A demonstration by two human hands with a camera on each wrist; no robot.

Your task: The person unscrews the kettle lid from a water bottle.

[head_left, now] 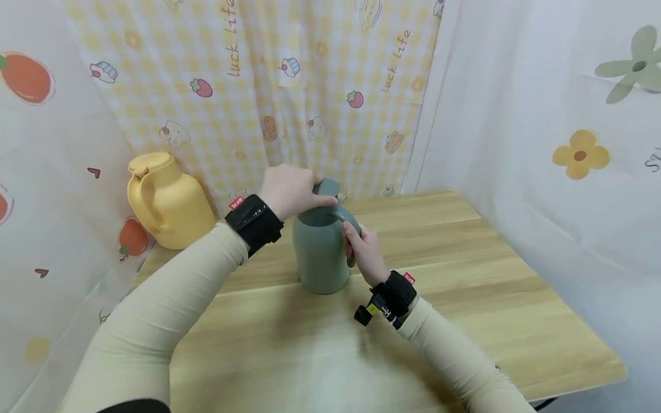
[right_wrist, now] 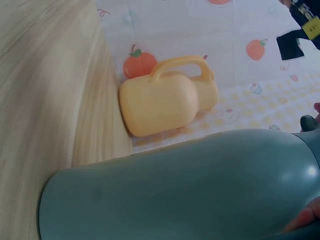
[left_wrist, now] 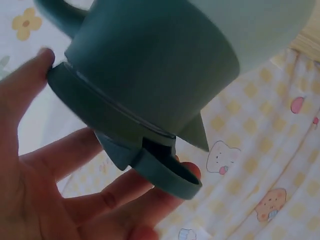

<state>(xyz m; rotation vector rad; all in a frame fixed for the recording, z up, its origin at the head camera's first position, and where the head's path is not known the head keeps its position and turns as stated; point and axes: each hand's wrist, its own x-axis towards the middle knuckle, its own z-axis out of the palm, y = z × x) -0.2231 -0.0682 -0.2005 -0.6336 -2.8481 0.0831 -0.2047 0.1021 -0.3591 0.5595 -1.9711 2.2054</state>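
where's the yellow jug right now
In the head view, the yellow jug stands on the left, at the back left corner of the wooden table, near the checked curtain and left of the green jug.

Sleeves (head_left: 193,298): long, cream colour, with soft wrinkles | Wrist straps (head_left: 254,221): both wide and black | Tags (head_left: 236,203): small, red, with white marks | Camera block (head_left: 363,315) at right strap: black, near a yellow label (head_left: 372,308)

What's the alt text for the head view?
A person's right hand grips the handle of a grey-green jug on a wooden table, while the left hand holds the lid at its top. A yellow jug stands to the left; a yellow-checked curtain hangs behind.
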